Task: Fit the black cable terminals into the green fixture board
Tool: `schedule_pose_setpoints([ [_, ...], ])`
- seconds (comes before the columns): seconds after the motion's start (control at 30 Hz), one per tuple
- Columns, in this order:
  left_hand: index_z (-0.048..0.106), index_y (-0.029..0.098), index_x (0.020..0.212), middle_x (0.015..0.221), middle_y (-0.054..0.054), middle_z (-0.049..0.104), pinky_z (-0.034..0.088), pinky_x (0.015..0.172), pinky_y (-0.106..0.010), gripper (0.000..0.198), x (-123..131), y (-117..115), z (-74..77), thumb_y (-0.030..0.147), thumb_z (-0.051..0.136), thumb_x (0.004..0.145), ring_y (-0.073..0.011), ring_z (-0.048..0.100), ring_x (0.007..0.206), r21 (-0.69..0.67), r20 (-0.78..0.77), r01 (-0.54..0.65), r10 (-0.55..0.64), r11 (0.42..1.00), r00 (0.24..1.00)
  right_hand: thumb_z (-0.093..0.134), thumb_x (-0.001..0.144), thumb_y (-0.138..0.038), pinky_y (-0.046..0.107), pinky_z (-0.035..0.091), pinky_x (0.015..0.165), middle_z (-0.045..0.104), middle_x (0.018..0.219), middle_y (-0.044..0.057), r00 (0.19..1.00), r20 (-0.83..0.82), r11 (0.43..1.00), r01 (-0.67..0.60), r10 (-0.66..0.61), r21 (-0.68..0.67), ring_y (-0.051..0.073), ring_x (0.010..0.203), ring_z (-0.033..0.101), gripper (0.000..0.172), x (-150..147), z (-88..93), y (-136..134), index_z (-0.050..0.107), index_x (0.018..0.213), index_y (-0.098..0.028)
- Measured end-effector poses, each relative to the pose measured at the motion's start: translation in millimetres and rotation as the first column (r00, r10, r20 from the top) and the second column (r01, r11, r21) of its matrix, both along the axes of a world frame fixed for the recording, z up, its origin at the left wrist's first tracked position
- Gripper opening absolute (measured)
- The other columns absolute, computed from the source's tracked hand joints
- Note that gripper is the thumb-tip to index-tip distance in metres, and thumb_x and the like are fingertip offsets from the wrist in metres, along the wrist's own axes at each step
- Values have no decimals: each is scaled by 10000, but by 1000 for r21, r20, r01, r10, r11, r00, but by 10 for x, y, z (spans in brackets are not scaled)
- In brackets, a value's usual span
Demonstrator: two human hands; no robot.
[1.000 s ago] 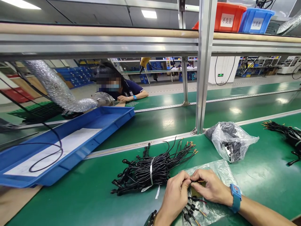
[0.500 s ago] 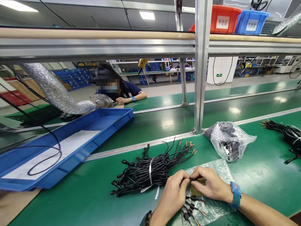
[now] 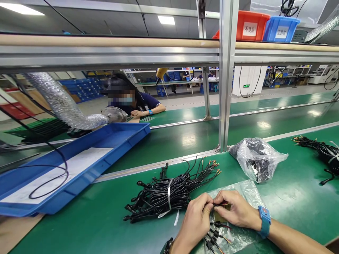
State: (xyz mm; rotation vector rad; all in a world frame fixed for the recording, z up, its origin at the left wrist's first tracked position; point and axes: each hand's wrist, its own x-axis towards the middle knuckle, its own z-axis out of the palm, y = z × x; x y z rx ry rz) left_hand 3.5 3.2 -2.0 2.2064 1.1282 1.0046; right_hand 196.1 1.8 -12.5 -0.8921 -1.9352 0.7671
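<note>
My left hand (image 3: 196, 216) and my right hand (image 3: 235, 211) meet fingertip to fingertip, pinching a short black cable (image 3: 221, 204) with thin coloured wire ends. Most of it is covered by the fingers. Below them, several short black cables with connectors (image 3: 215, 234) and bare coloured wires lie on a flat clear plastic bag (image 3: 249, 197). A blue wrist strap (image 3: 265, 220) circles my right wrist. Left of my hands rests a bundle of long black cables (image 3: 161, 194), tied with a white band, its stripped copper ends pointing up and right.
A tied-up clear bag of black parts (image 3: 255, 158) stands beyond my hands. Another cable bundle (image 3: 323, 151) lies at right. On the left is a blue tray (image 3: 127, 143) holding paper. A metal post (image 3: 225, 77) rises at the bench's back edge; a co-worker (image 3: 145, 102) sits opposite.
The fingertips of both hands have drawn closer together over the short cable, so less of its black part shows. The view has tilted very slightly; everything else stays put.
</note>
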Motion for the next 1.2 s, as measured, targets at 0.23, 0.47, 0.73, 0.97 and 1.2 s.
schedule_pose_setpoints([
  [0.23, 477, 211, 725, 664, 8, 555, 359, 577, -251, 236, 20, -6, 9, 154, 435, 950, -148, 547, 617, -6, -13, -1, 1, 1000, 1000, 593, 913, -206, 237, 441, 618, 680, 761, 14, 1000, 28, 999, 0, -1, 47, 141, 661, 594, 77, -6, 13, 0, 658, 877, -187],
  [0.47, 563, 211, 831, 791, -22, 644, 444, 708, -292, 194, -155, -107, 417, 206, 440, 981, -176, 606, 754, 9, -43, 164, -164, 986, 986, 572, 999, -489, 284, 519, 687, 715, 843, 59, 977, -53, 962, 215, -209, 168, 188, 742, 658, 331, 520, 440, 144, 692, 1005, -181],
  [0.73, 583, 184, 783, 938, -86, 668, 516, 867, -388, 232, -97, 33, 258, 151, 481, 989, -247, 625, 985, 401, -182, 48, 28, 915, 983, 485, 1014, -211, 275, 440, 700, 735, 841, 78, 480, 587, 688, 700, -652, 191, 218, 800, 697, 262, 1195, 366, 541, 709, 886, -161],
  [0.97, 653, 132, 1035, 1092, -132, 679, 509, 887, -475, 181, 123, 128, 44, 50, 533, 926, -314, 610, 1041, 538, -473, -93, 391, 838, 790, 561, 967, -157, 288, 393, 696, 685, 1015, 123, 392, 764, 739, 654, -512, 160, 231, 885, 698, 178, 1117, 227, 571, 724, 894, -146],
  [1.2, 626, 192, 952, 850, -37, 629, 406, 690, -353, 132, 115, 97, 121, 110, 527, 984, -230, 571, 771, 411, -469, -38, 248, 911, 848, 592, 940, -117, 285, 367, 694, 673, 1063, 109, 356, 808, 749, 645, -470, 152, 218, 903, 691, 95, 1158, 285, 535, 676, 978, -144],
])
